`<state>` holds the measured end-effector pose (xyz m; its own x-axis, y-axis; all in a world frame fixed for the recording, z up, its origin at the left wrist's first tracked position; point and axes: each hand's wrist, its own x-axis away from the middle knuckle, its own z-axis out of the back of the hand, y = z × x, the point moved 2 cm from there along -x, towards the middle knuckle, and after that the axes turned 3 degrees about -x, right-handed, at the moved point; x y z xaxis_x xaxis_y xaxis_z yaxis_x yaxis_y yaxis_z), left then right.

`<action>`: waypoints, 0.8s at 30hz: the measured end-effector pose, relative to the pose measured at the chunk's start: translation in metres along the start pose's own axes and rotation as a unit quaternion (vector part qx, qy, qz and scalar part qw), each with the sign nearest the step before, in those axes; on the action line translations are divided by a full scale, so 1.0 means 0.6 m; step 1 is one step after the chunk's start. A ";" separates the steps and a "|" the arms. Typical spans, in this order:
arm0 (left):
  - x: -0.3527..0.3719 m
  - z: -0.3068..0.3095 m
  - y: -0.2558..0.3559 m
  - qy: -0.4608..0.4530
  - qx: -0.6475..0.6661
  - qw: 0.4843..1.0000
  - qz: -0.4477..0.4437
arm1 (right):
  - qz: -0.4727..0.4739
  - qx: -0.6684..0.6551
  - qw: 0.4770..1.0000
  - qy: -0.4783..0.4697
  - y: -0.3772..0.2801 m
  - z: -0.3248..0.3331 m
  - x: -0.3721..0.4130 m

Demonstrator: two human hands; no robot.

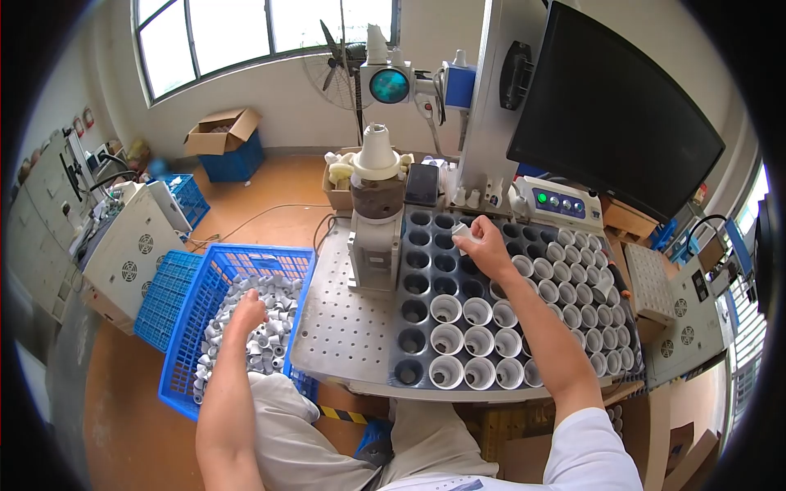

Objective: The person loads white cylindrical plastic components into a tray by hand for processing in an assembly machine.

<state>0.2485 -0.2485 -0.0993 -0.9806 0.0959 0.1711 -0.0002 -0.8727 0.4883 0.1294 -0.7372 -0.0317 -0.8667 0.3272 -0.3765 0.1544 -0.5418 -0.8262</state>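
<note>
My right hand point(489, 250) is closed around a small white plastic cup point(465, 236), above the back rows of a black tray with round holes point(415, 310). Many of the tray's holes hold white cups point(479, 341) with their open ends up; the left columns show bare dark holes. On the left, my left hand point(250, 311) is over a blue plastic basket point(214, 255) full of loose white cups point(264, 352). Its fingers are drawn together; whatever is in them is hidden. Between my hands, a white cone-shaped part point(376, 155) stands upright on a grey rotary fixture point(377, 245).
A machine head with a green lens point(389, 85) hangs above the fixture. Behind the tray are a control box with a lit green button point(565, 202) and a large dark monitor point(614, 106). A perforated metal plate point(340, 327) lies between basket and tray.
</note>
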 end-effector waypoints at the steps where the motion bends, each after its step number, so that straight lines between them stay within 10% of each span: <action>1: 0.002 0.002 0.002 -0.004 0.021 1.000 0.015 | -0.002 0.003 1.000 -0.001 -0.005 0.001 0.002; 19: -0.040 -0.029 -0.032 0.054 -0.046 0.993 -0.094 | 0.003 -0.002 1.000 -0.001 -0.004 0.003 0.002; 24: -0.102 0.003 0.040 0.113 0.222 0.958 -0.140 | -0.060 -0.062 0.996 -0.013 0.006 0.003 -0.010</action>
<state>0.3087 -0.2747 -0.0967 -0.9715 0.1476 -0.1855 -0.2361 -0.5337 0.8121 0.1344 -0.7424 -0.0314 -0.8943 0.3631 -0.2614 0.1042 -0.3992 -0.9109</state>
